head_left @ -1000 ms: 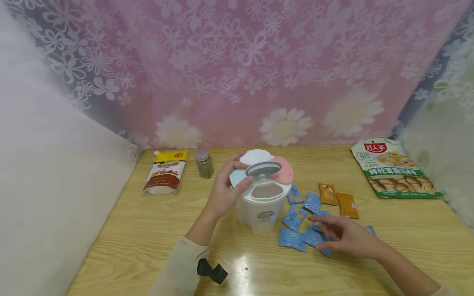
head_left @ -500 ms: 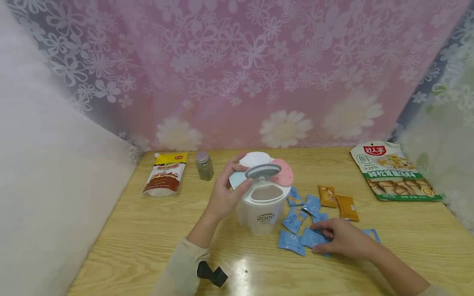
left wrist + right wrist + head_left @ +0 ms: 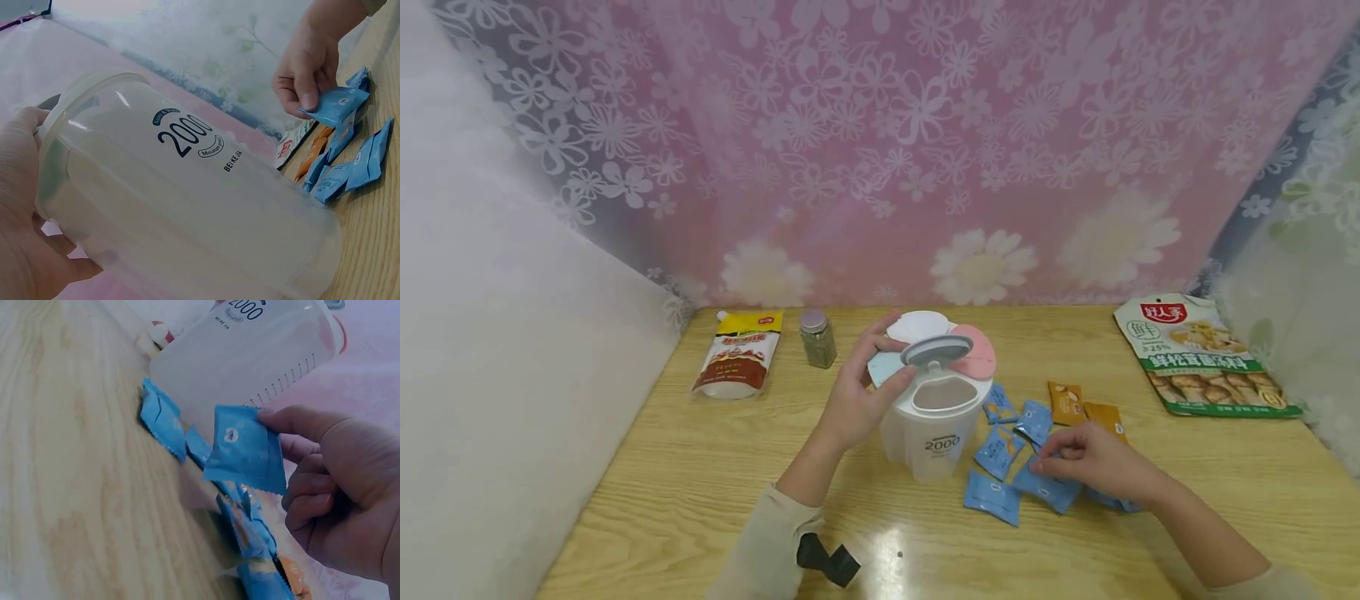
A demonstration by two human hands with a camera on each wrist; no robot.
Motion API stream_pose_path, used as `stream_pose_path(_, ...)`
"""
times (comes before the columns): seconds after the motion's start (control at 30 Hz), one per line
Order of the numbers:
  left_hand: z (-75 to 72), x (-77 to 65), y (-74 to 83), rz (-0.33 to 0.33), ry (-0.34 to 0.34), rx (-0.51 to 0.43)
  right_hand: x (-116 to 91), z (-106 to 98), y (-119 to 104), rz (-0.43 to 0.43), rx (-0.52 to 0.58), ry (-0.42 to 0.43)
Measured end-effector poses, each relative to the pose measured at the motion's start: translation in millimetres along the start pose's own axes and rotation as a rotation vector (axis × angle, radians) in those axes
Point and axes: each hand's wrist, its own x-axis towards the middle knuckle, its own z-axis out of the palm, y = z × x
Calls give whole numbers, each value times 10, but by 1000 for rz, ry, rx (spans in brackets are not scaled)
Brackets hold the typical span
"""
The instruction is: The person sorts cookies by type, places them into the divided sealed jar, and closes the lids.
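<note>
Right grip (image 3: 1093, 462): thumb and finger together, clamped on one edge of a blue packet (image 3: 240, 450); the remaining fingers are curled back toward the palm. Packet is right of the container (image 3: 934, 437), over the loose blue packets on the table (image 3: 662, 508). Contact with those beneath: cannot tell.

Left grip (image 3: 863, 392): wrapped about the left side of the container's top, thumb beside the raised grey lid (image 3: 938, 352). Container upright.

Risks (judgement):
1. Slip. Only an edge is pinched, so the packet could swing or drop, the film being smooth.
2. Snag. Neighbours lie close; a low sideways move might drag or scatter them, including the blue packet at the near left of the group (image 3: 992, 497).
3. Catch at the mouth. The opening (image 3: 946, 393) is not much wider than a packet; if brought there flat and broadside, it could jam on the rim.
4. Lid or container shift. The lid stands partly over the far side of the mouth; a bump could tip it down, and uneven pressure from the left might slide the container.

Appearance, held packet: light blue, roughly square, softly puffed, glossy with faint creases. Crimped, saw-toothed ends; small white round mark on the upward face, its print too small to read. No tear seen.
</note>
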Motion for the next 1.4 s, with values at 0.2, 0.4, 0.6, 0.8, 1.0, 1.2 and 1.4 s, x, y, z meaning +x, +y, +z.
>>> stream_pose_path(0.2,-19,-27,-10,-28,4,0,-20,-3,-136,-79,104,89)
stream_pose_path(0.4,-16,-22,-9,-12,4,-1,-61,30,-307,-148,267,192)
stream_pose_path(0.6,-9,-10,7,-11,4,-5,-4,21,-547,-379,446,204)
stream_pose_path(0.8,-3,-29,14,-19,-2,-3,82,104,-762,-565,598,217)
stream_pose_path(1.0,-29,-37,11,-14,-2,-10,181,217,-1035,-716,771,319)
stream_pose_path(1.2,-30,-21,-10,8,-1,-6,253,281,-1239,-737,811,434)
stream_pose_path(1.4,-11,-13,5,6,6,-14,308,335,-1251,-643,639,454)
